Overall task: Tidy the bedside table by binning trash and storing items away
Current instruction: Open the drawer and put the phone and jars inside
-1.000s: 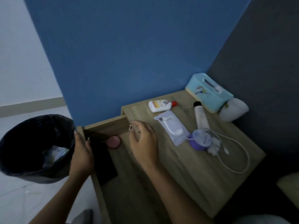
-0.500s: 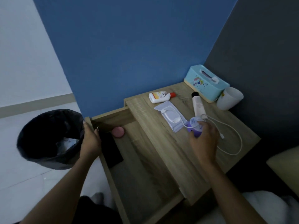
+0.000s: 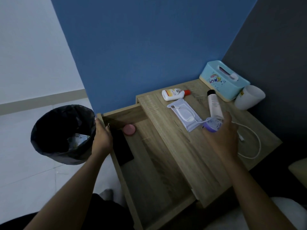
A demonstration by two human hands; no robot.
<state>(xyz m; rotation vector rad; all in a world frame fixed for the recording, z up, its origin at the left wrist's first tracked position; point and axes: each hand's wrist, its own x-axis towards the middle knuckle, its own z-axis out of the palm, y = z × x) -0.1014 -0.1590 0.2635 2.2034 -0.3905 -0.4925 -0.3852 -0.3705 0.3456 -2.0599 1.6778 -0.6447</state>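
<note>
Wood bedside table (image 3: 182, 146), R hand (image 3: 221, 138) gripping small purple jar (image 3: 211, 126), clear lid

Dim, bluish, soft wide-angle view

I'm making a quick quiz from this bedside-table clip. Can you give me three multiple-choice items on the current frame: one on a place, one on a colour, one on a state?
1. Where does the pink round case lie?
A. in the open drawer
B. on the tabletop
C. in the bin

2. What colour is the cap of the white bottle lying near the wall?
A. black
B. red
C. green

3. What is the right hand doing?
A. resting flat and empty
B. pulling the white cable
C. closed around the purple jar

Answers:
1 A: the case sits at the drawer's back, beside a dark flat item.
2 B: the cap at its neck is red.
3 C: its fingers wrap the jar, while the left hand rests on the drawer's side.
</note>
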